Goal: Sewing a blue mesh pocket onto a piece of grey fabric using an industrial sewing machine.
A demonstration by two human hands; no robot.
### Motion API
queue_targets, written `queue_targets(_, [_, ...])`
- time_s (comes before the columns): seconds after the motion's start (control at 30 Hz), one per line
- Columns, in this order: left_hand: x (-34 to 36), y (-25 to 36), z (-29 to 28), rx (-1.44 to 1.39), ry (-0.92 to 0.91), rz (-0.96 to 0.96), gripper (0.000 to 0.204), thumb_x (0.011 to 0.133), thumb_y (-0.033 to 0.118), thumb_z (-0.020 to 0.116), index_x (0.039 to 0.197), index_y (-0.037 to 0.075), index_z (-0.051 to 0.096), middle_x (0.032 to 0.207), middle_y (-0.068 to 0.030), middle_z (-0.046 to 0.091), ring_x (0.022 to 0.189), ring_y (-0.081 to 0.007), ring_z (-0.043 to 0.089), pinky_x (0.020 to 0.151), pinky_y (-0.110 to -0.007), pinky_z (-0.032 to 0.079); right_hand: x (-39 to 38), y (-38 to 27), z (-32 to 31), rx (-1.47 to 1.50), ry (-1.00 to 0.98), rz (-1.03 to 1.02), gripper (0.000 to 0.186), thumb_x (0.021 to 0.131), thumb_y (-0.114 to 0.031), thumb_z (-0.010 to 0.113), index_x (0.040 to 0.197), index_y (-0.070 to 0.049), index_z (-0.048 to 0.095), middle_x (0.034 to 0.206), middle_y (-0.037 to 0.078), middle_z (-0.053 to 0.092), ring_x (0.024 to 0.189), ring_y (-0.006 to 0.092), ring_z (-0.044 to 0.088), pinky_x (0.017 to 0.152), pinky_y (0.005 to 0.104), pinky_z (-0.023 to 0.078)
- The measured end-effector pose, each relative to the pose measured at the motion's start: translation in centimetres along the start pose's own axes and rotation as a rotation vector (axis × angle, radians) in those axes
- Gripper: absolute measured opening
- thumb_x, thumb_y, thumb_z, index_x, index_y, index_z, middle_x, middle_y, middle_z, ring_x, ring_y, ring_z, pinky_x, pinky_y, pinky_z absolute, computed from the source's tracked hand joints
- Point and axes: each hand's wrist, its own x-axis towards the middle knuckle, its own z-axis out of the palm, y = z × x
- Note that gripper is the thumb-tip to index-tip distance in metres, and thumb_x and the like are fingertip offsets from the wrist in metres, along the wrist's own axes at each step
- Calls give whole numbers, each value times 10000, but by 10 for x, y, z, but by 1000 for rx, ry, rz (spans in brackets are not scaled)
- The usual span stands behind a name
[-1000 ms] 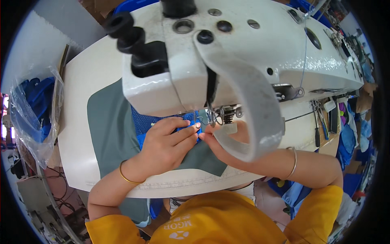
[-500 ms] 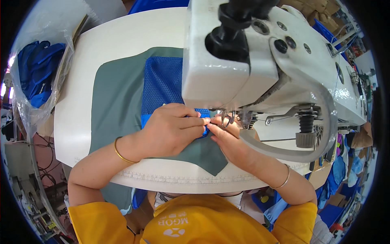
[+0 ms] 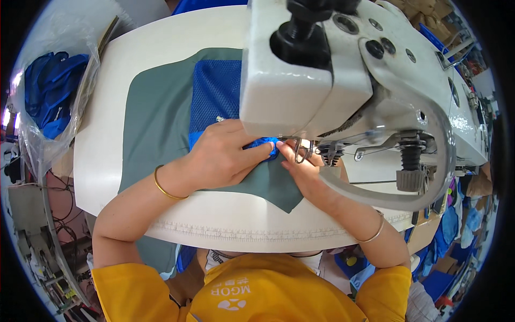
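A sheet of grey-green fabric (image 3: pixel 147 134) lies on the white sewing table, with a blue mesh piece (image 3: pixel 214 86) on top, its lower edge brighter blue. My left hand (image 3: pixel 225 155) presses and grips that bright edge with curled fingers. My right hand (image 3: pixel 303 172) meets it at the same edge with fingertips drawn together, partly hidden behind the presser-foot parts and curved guard. The sewing machine's white head (image 3: pixel 300 91) stands over both hands, its foot and needle area (image 3: pixel 303 150) just right of my left fingertips.
A clear plastic bag of dark blue fabric (image 3: pixel 53 91) hangs at the left, beside the table's rim (image 3: pixel 91 172). At right are tools and heaped blue cloth (image 3: pixel 445 225). A printed ruler strip runs along the near edge; cables dangle at lower left.
My view has shifted, showing more of the mesh from behind the machine head. Since half a second ago, both hands and the fabrics have moved slightly away from me, toward the back of the table.
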Motion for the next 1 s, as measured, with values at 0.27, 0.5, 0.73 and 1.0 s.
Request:
queue_targets(0.27, [4, -4, -13, 29, 20, 101, 191, 716, 102, 746, 900, 86, 696, 1062, -54, 714, 907, -247, 686, 704, -362, 544, 2, 9, 3, -362, 127, -228, 414, 887, -144, 769, 1291, -144, 682, 1174, 47, 716, 1055, 203, 697, 805, 322, 579])
queue_targets(0.5, [0, -1, -7, 173, -98, 105, 223, 730, 114, 715, 951, 85, 703, 1069, -48, 705, 981, -274, 667, 767, -379, 505, 7, -2, -6, -620, 136, -279, 463, 876, -228, 781, 1322, -155, 680, 1085, 17, 733, 902, 150, 714, 601, 297, 535])
queue_targets(0.73, [-2, 15, -3, 326, 29, 206, 220, 736, 119, 714, 943, 47, 736, 1019, -59, 698, 942, -221, 644, 785, -366, 486, 2, -5, -9, -548, 328, -439, 137, 704, -86, 706, 839, -89, 681, 878, 62, 580, 919, 254, 605, 877, 393, 543])
queue_targets(1.0, [-5, 16, 0, 307, 60, 161, 219, 710, 76, 731, 926, 38, 736, 969, -63, 712, 858, -220, 647, 747, -361, 493, 1, -10, -17, -443, 206, -534, 131, 778, -176, 741, 737, -89, 653, 774, 9, 536, 788, 202, 544, 672, 338, 454])
